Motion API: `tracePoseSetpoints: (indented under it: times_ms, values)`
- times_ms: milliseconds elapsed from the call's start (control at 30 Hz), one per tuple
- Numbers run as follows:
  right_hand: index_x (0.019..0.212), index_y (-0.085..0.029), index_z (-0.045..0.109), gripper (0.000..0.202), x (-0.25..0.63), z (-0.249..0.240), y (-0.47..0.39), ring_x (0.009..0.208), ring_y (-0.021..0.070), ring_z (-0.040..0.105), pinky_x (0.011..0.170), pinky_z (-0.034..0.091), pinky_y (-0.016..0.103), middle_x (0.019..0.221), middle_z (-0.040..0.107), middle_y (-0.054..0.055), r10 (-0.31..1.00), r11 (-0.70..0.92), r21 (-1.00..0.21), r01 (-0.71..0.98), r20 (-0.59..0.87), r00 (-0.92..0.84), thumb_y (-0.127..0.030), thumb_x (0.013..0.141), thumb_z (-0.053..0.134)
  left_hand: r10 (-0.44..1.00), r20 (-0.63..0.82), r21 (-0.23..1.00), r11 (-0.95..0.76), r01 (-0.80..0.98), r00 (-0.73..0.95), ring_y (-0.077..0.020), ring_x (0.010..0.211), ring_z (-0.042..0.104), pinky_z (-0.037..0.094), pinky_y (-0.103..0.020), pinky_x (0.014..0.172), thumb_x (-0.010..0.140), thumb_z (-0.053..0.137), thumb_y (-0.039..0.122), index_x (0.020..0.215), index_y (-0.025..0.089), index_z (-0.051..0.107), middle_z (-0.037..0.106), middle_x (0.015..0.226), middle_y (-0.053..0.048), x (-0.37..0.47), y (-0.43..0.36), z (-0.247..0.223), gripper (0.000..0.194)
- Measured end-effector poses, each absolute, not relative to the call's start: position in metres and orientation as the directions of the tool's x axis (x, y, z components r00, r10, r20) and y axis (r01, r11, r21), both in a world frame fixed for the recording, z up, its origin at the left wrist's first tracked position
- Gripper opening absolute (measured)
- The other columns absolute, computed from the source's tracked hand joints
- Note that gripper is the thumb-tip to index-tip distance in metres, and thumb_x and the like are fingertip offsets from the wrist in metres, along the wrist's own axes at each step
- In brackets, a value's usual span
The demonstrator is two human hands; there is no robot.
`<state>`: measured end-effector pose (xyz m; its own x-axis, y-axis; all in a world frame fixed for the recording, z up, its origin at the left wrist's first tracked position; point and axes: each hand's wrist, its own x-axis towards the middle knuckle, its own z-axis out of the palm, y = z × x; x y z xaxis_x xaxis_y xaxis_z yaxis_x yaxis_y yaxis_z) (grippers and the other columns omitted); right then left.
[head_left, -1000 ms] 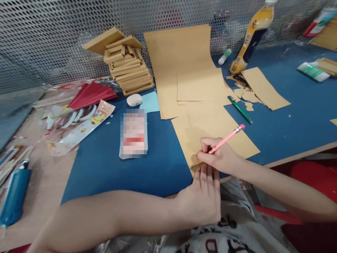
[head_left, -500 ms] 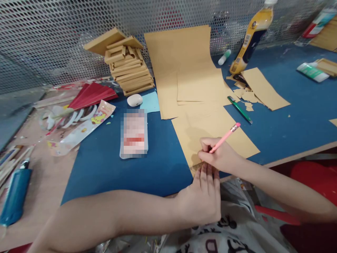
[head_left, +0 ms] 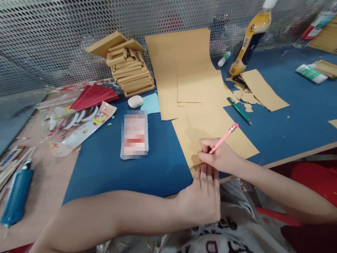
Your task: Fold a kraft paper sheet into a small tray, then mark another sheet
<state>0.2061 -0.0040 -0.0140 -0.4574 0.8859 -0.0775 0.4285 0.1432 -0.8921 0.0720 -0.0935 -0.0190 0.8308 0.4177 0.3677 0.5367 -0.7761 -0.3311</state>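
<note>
A sheet of brown kraft paper [head_left: 210, 123] lies at the table's front edge, under both hands. My right hand [head_left: 221, 156] grips a pink pencil [head_left: 223, 138] whose eraser end points up and to the right; its tip is hidden behind the fingers. Flat on the paper's near edge lies a ruler [head_left: 195, 168], mostly covered. Stretched fingers of my left hand [head_left: 201, 195] press on the ruler from the near side, just below the right hand.
Beyond the sheet are more kraft paper [head_left: 181, 52], a stack of cardboard pieces [head_left: 131, 72] and a drink bottle [head_left: 250, 42]. A green craft knife [head_left: 239, 110] lies to the right. To the left are a phone [head_left: 134, 135], an earbud case [head_left: 135, 101] and a blue glue gun [head_left: 17, 196].
Both hands, the pencil and the paper look nearly the same. The view has shifted very slightly.
</note>
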Motion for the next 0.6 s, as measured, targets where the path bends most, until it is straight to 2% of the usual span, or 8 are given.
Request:
tracePoseSetpoints:
  times_ms: [67, 167, 267, 400, 500, 600]
  values:
    - [0.056, -0.021, 0.030, 0.026, 0.206, -0.014, -0.004, 0.048, 0.0076, 0.026, 0.042, 0.020, 0.023, 0.049, 0.028, -0.008, 0.893, 0.136, -0.902, 0.410, -0.068, -0.445, -0.011, 0.066, 0.052, 0.415, 0.382, -0.334, -0.771, 0.542, 0.826, -0.0338, 0.093, 0.067, 0.057, -0.041, 0.077, 0.081, 0.040, 0.012, 0.109, -0.010, 0.061, 0.067, 0.099, -0.027, 0.071, -0.095, -0.018, 0.041]
    - [0.056, -0.021, 0.033, 0.026, 0.207, -0.012, -0.004, 0.048, 0.0078, 0.034, 0.043, 0.026, 0.022, 0.051, 0.035, -0.007, 0.926, 0.092, -0.941, 0.327, -0.040, -0.375, -0.014, 0.069, 0.055, 0.336, 0.418, -0.349, -0.798, 0.491, 0.844, -0.0321, 0.093, 0.068, 0.057, -0.039, 0.078, 0.082, 0.039, 0.014, 0.109, -0.007, 0.063, 0.068, 0.100, -0.025, 0.069, -0.100, -0.016, 0.042]
    - [0.055, -0.021, 0.034, 0.028, 0.208, -0.006, -0.002, 0.048, 0.0082, 0.040, 0.045, 0.031, 0.022, 0.051, 0.038, -0.007, 0.951, 0.058, -0.970, 0.237, -0.019, -0.309, -0.017, 0.071, 0.058, 0.167, 0.516, -0.354, -0.852, 0.386, 0.840, -0.0300, 0.095, 0.068, 0.056, -0.039, 0.082, 0.088, 0.034, 0.022, 0.107, -0.001, 0.065, 0.068, 0.102, -0.021, 0.067, -0.104, -0.010, 0.043]
    - [0.054, -0.021, 0.035, 0.029, 0.210, 0.000, -0.001, 0.045, 0.0076, 0.035, 0.043, 0.027, 0.023, 0.048, 0.036, -0.008, 0.966, 0.082, -0.980, 0.182, 0.033, -0.258, -0.018, 0.070, 0.059, -0.081, 0.572, -0.407, -0.892, 0.197, 0.816, -0.0263, 0.093, 0.069, 0.057, -0.037, 0.082, 0.093, 0.035, 0.029, 0.102, 0.004, 0.068, 0.070, 0.101, -0.018, 0.063, -0.094, 0.004, 0.042]
    - [0.053, -0.021, 0.035, 0.029, 0.211, 0.001, 0.000, 0.045, 0.0073, 0.032, 0.043, 0.025, 0.023, 0.048, 0.035, -0.008, 0.975, 0.122, -0.981, 0.154, 0.089, -0.204, -0.018, 0.069, 0.059, -0.045, 0.547, -0.407, -0.887, 0.219, 0.836, -0.0243, 0.103, 0.065, 0.052, -0.035, 0.092, 0.091, 0.047, 0.027, 0.104, 0.008, 0.067, 0.070, 0.106, -0.012, 0.053, -0.077, 0.018, 0.031]
    - [0.052, -0.020, 0.036, 0.029, 0.213, 0.001, 0.001, 0.046, 0.0073, 0.033, 0.044, 0.025, 0.023, 0.049, 0.036, -0.008, 0.975, 0.165, -0.979, 0.117, 0.144, -0.169, -0.018, 0.069, 0.059, 0.182, 0.567, -0.300, -0.863, 0.407, 0.803, -0.0189, 0.115, 0.057, 0.045, -0.033, 0.100, 0.094, 0.043, 0.020, 0.112, 0.012, 0.063, 0.065, 0.118, -0.008, 0.035, -0.056, 0.031, 0.028]
